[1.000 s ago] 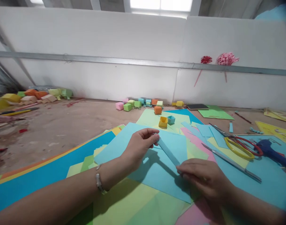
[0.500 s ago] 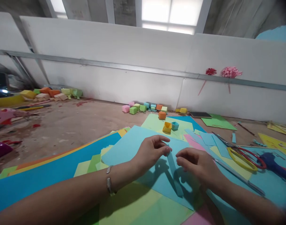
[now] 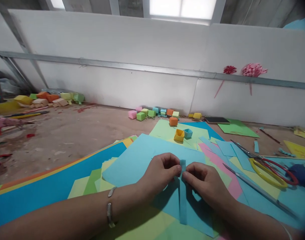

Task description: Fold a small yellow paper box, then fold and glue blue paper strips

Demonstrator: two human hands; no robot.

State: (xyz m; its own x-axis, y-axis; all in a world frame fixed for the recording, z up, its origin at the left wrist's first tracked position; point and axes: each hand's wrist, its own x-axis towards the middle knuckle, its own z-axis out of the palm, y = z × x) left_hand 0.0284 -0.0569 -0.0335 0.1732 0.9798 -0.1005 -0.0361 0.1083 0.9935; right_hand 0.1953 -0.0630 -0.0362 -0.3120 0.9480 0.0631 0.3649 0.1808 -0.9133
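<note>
A narrow light-blue paper strip [image 3: 183, 203] hangs lengthwise between my hands, its top end standing a little above my fingertips. My left hand [image 3: 165, 170] pinches the strip's left edge near the top. From the other side, my right hand [image 3: 205, 176] pinches the right edge at about the same height. Under both hands lies a large light-blue paper sheet [image 3: 132, 160], on which they cast shadows. Just beyond the hands sit a small yellow open paper box [image 3: 179, 136] and a small blue open paper box [image 3: 188, 133].
Scissors [image 3: 270, 170] with yellow and red handles and a slim metal tool [image 3: 260, 190] lie at the right. Several small paper cubes [image 3: 140, 116] stand along the white board [image 3: 104, 83]. A dark phone-like slab [image 3: 217, 120] rests beside green paper [image 3: 239, 128].
My right hand has come in from the right and now grips the strip near its top beside my left hand. The strip hangs straighter, and the view has shifted slightly.
</note>
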